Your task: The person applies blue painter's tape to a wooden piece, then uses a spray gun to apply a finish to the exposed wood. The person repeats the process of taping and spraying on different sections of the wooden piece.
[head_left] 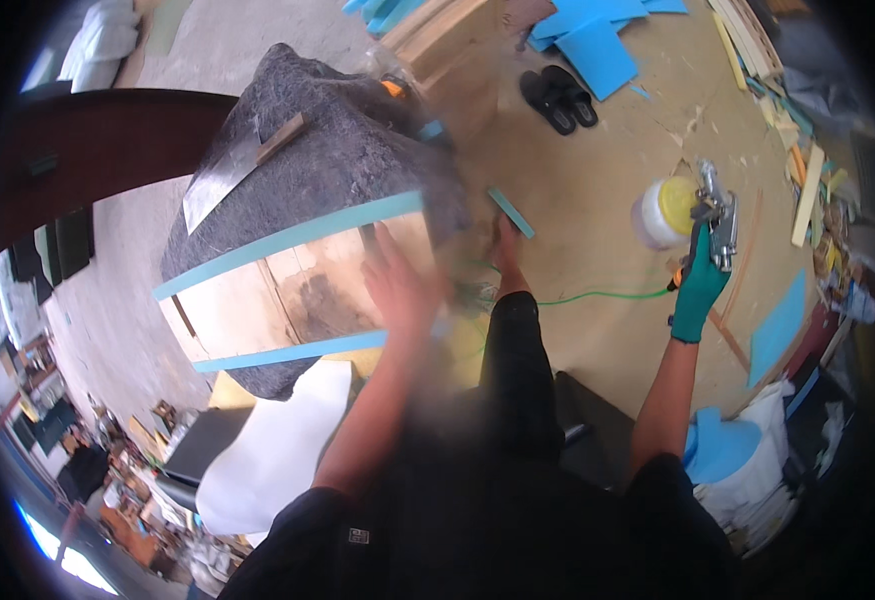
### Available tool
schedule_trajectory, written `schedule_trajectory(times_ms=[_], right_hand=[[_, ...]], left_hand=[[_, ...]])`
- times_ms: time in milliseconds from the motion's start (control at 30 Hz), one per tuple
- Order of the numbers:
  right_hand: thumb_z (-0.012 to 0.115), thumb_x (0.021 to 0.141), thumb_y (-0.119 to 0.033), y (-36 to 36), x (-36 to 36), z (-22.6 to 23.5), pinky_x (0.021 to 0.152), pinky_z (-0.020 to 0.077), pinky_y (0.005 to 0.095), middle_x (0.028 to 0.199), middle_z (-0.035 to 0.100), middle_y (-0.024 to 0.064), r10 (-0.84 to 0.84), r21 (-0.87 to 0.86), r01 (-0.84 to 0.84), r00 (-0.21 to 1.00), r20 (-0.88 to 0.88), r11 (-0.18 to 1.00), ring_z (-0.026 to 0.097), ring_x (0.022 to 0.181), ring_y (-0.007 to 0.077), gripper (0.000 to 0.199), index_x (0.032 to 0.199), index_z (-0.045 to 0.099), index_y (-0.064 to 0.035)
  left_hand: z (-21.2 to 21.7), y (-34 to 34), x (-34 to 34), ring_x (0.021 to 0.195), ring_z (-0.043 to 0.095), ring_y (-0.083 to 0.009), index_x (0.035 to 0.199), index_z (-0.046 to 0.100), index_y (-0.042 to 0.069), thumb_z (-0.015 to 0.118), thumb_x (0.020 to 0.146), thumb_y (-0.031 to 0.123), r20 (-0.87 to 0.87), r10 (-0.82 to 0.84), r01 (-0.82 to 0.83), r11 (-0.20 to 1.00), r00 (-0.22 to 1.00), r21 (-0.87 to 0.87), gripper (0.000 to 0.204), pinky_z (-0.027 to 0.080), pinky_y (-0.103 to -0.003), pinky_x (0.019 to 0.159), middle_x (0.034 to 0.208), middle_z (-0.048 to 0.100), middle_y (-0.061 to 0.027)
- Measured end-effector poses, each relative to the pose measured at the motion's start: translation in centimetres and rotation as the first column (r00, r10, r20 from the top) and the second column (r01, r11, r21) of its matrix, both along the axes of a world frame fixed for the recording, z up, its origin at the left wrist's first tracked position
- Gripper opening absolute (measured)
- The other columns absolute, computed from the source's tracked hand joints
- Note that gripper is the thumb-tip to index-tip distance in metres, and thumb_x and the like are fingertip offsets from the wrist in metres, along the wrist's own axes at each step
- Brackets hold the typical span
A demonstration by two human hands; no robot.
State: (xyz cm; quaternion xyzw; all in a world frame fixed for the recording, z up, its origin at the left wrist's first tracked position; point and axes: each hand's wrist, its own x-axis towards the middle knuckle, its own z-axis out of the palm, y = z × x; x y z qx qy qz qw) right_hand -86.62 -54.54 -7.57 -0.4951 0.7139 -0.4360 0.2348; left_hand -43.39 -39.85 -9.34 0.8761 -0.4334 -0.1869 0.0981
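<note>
Left hand (400, 275), bare, laid on the wood panel (247, 300) at centre-left, fingers stretched toward the top of the frame; hand reads a bit soft. Forearm rises from the bottom edge, angled right, and hides part of the panel's lower right. Right hand (702, 285), in a green glove, off at centre-right, arm out wide, fingers wrapped round the grip of the spray gun (722, 225); can't tell if the trigger is pulled.

Yellow-lidded cup (665, 213) sits on the gun's left. Green air hose (597, 296) runs left from the grip across the floor to the bare foot (504, 250), close to a short foam strip (510, 212). Black slippers (557, 97) and blue foam sheets (597, 55) up top, right of centre. Grey fabric cover (347, 140) under and above the panel, a triangular sheet (219, 185) lying on it. Dark red beam (107, 140) cuts in upper left. White sheet (277, 450) lower left.

Gun's long axis is near vertical in frame, cup pointing left; can't read the nozzle direction. Panel's long axis goes left-right, right end higher, teal foam edging (287, 243) on top, blue edging (287, 357) below.
</note>
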Motion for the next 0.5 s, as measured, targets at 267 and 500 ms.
schedule_trajectory(times_ms=[267,500], right_hand=[[0.079,0.106,-0.018,15.7,1.4,3.1,0.055,0.0442,0.0278,0.085,0.073,0.0027,-0.191,0.408,0.044,0.926,0.325,0.912,0.063,0.064,0.0088,0.028,0.126,0.078,0.0011],[0.081,0.103,-0.011,17.0,5.7,-0.3,0.100,0.0589,0.0316,0.121,0.078,0.0071,0.130,0.372,-0.520,0.697,0.705,0.769,0.072,0.116,0.0136,0.042,0.142,0.071,0.0015]], left_hand=[[1.0,2.2,-0.9,0.128,0.050,-0.0494,0.161,0.045,0.002,0.086,0.073,0.017,-0.036,-0.190,0.180,0.967,0.981,-0.182,0.098,0.042,-0.060,0.115,0.138,0.050,-0.0268],[-0.9,6.9,-1.9,0.133,0.050,-0.0487,0.158,0.048,0.005,0.093,0.077,0.021,0.048,-0.281,0.285,0.950,0.959,-0.131,0.094,0.045,-0.058,0.116,0.140,0.050,-0.0256]])
